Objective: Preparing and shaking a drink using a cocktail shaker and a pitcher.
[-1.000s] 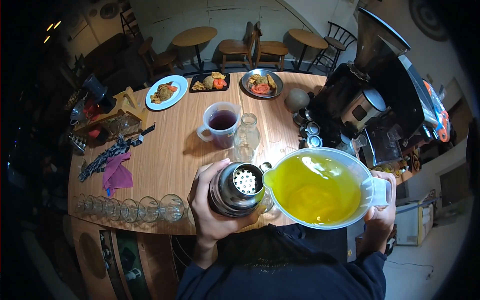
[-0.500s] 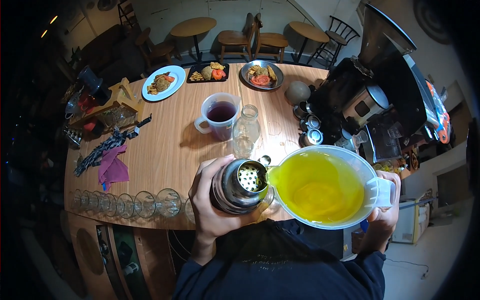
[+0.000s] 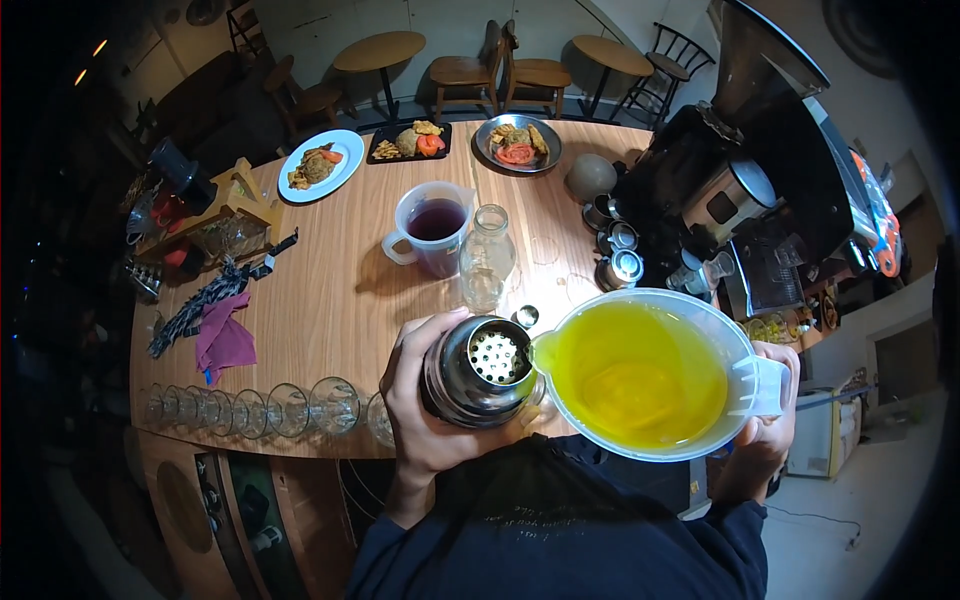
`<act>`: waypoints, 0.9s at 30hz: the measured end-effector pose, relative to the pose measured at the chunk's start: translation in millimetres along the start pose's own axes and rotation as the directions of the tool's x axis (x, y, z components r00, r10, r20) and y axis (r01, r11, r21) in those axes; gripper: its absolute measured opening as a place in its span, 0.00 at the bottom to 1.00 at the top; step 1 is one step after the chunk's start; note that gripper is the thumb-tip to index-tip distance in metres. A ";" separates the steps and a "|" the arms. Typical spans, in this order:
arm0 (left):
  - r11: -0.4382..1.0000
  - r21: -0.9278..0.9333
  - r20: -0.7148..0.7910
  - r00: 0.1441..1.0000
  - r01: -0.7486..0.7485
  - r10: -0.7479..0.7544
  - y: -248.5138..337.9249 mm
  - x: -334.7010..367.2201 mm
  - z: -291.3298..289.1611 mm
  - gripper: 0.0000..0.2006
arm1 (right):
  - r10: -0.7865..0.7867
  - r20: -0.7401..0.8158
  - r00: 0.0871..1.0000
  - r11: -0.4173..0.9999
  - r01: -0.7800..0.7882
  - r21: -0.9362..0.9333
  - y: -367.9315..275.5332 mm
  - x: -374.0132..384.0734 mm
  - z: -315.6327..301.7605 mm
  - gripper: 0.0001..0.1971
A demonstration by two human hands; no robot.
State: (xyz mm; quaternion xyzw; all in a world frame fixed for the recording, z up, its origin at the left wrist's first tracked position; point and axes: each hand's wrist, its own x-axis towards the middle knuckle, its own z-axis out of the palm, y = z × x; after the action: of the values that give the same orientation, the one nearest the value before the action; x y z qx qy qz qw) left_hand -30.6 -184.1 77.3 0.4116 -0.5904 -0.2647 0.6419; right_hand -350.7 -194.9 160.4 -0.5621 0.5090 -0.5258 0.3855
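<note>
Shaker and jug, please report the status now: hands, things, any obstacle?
Left hand wrapped around metal shaker. Right hand holds handle of jug of yellow liquid, spout at shaker's perforated top. Empty glass bottle stands just behind, apart.

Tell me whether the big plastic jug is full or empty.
Largely full: yellow liquid fills most of the plastic jug, its spout meeting the metal shaker.

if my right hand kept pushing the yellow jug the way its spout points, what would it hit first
The metal shaker in your left hand. Your right hand holds the jug of yellow liquid by its handle, and the spout already sits at the shaker's strainer top, apparently touching, though depth is uncertain.
</note>
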 end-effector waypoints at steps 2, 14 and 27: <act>1.000 0.003 0.003 1.000 -0.001 0.001 0.6 0.4 -0.2 0.45 | 0.019 0.028 0.999 1.000 -0.018 -0.004 -1.2 0.7 -3.6 0.51; 0.997 0.078 0.012 1.000 -0.017 0.016 5.1 0.3 0.9 0.45 | -0.014 0.043 0.999 1.000 0.014 -0.008 2.0 -2.5 -9.8 0.51; 0.992 0.121 0.041 0.999 -0.032 0.027 9.2 2.2 -0.6 0.44 | 0.016 0.090 0.996 1.000 -0.016 -0.005 -2.0 -0.5 -13.1 0.47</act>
State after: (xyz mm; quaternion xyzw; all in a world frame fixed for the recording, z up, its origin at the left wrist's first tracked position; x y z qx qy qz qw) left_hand -31.0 -180.9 86.2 0.4361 -0.6238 -0.2266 0.6077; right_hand -363.2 -192.6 164.2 -0.5820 0.4966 -0.4958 0.4110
